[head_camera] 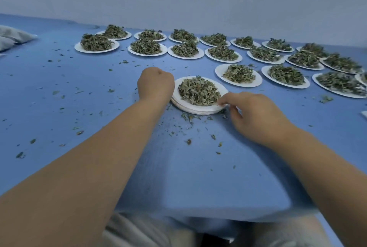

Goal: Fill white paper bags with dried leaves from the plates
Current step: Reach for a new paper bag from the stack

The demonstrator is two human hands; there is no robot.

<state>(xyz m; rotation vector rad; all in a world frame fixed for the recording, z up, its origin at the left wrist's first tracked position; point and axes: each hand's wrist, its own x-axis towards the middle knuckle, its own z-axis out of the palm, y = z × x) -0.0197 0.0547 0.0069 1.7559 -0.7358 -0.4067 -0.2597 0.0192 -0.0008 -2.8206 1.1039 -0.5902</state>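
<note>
A stack of white paper plates (200, 110) lies in front of me on the blue table, its top plate heaped with dried green leaves (198, 91). My left hand (155, 85) is curled at the stack's left rim; its fingers are hidden behind the hand. My right hand (256, 115) pinches the right rim of the top plate between thumb and forefinger. Several more plates of dried leaves (238, 74) are laid out in rows behind and to the right. At the far left edge lie white paper bags (14, 37).
Leaf crumbs (188, 123) are scattered over the blue table cover (178, 177). A pale wall runs along the far edge. The table's near edge ends just above my lap.
</note>
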